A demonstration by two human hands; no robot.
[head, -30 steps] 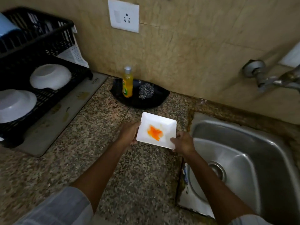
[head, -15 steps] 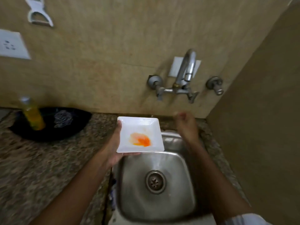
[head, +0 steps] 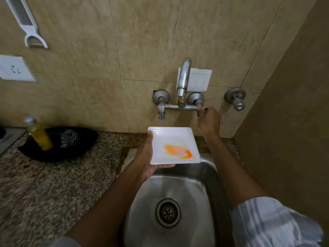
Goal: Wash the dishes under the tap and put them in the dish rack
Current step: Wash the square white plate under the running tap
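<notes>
At the bottom of the frame lies the round-cornered stainless steel sink (head: pixel 201 177), its drain strainer (head: pixel 168 212) in the lower centre. A striped pale sleeve (head: pixel 270 221) fills the lower right corner. Both bare forearms reach up over the basin.

Just above the sink's far rim, in the centre of the frame, the left hand (head: pixel 147 157) holds the square white plate (head: pixel 173 146) by its left edge: the thumb lies along the top of that edge and the fingers curl underneath, their tips showing below the near edge. The plate is held roughly level above the back of the basin, with an orange smear of food on its lower right part.

To the left, on the speckled granite counter (head: pixel 58 186), a black dish (head: pixel 71 148) carries a yellow bottle of dish soap (head: pixel 40 135) and a steel scouring pad (head: pixel 69 139).

Further back, right of centre, the right hand (head: pixel 209 120) is closed around the right handle of the wall-mounted chrome tap (head: pixel 183 81), fingers wrapped on it. A separate chrome wall valve (head: pixel 236 98) sits to the right. On the beige tiled wall, a white socket plate (head: pixel 15 69) is at the left edge and a white peeler (head: pixel 29 25) hangs in the upper left.
</notes>
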